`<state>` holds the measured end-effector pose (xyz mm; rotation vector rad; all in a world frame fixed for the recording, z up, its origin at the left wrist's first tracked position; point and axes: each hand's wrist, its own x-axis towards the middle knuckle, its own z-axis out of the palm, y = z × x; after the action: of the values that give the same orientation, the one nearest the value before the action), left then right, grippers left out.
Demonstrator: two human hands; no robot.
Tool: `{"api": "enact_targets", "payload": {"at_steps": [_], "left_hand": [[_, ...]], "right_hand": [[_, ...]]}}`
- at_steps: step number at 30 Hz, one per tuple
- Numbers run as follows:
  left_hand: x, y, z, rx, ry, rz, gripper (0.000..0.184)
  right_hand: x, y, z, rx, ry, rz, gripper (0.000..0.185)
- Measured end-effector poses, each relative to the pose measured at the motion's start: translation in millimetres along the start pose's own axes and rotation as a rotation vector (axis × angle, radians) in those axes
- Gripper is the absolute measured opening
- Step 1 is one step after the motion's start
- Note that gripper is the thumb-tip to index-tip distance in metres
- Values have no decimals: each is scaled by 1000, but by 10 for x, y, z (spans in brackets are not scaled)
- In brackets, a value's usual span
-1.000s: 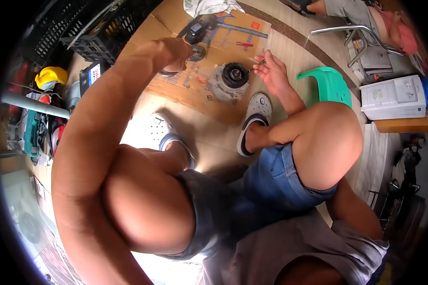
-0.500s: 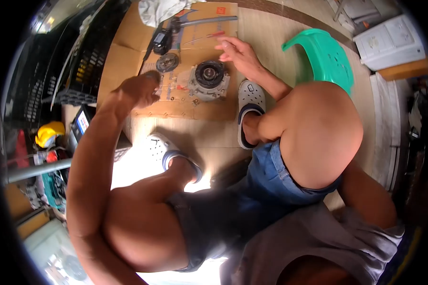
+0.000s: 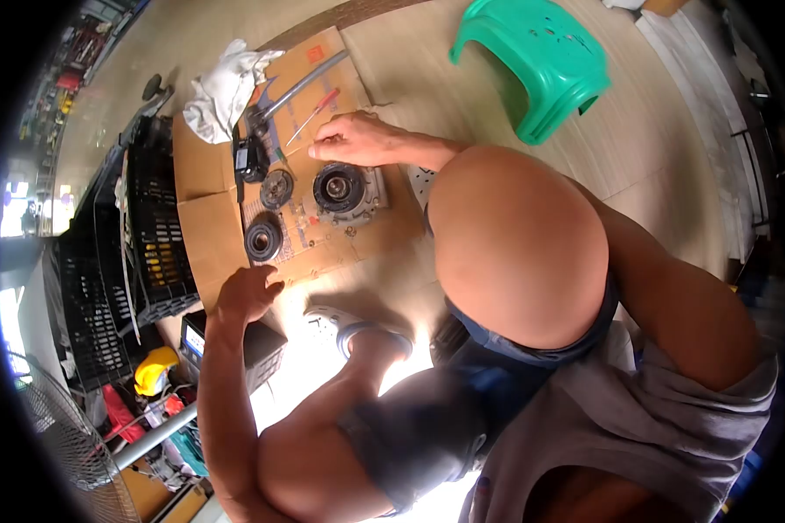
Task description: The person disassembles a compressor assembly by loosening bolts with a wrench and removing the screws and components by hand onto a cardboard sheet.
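My left hand (image 3: pixel 249 293) is just below a black ringed pulley (image 3: pixel 263 238) on the cardboard. Its fingers are loosely apart and hold nothing visible. My right hand (image 3: pixel 354 139) hovers over the upper edge of a metal housing (image 3: pixel 366 209) with a black pulley (image 3: pixel 338 187) mounted on top. Its fingers are loosely bent, with nothing visible in them. A round clutch plate (image 3: pixel 276 188) lies between the loose pulley and a black handheld device (image 3: pixel 251 160). Past my right fingertips lies a red-handled screwdriver (image 3: pixel 325 101).
A hammer-like tool with a grey handle (image 3: pixel 303 85) and a white cloth (image 3: pixel 227 90) lie at the cardboard's (image 3: pixel 205 235) far side. Black crates (image 3: pixel 161 231) stand at left, a green stool (image 3: pixel 532 61) at upper right. A fan (image 3: pixel 65 436) is at lower left.
My left hand has come off the loose pulley and back toward me, leaving it on the cardboard. The view has turned, and my right hand's fingers are more bent.
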<state>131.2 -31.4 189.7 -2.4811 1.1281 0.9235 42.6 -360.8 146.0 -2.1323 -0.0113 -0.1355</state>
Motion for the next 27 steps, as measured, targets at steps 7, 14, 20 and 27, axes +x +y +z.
{"api": "enact_targets", "payload": {"at_steps": [7, 14, 20, 27], "left_hand": [[38, -28, -10, -89, -12, -7, 45], [101, 21, -65, -141, 51, 35, 44], [69, 32, -104, -160, 57, 33, 43], [88, -4, -40, -110, 26, 31, 41]], "right_hand": [[12, 98, -24, -34, -98, -100, 36], [36, 249, 46, 535, -25, 57, 41], [-8, 143, -14, 884, 1, 341, 41], [-56, -72, -25, 109, 58, 85, 47]]}}
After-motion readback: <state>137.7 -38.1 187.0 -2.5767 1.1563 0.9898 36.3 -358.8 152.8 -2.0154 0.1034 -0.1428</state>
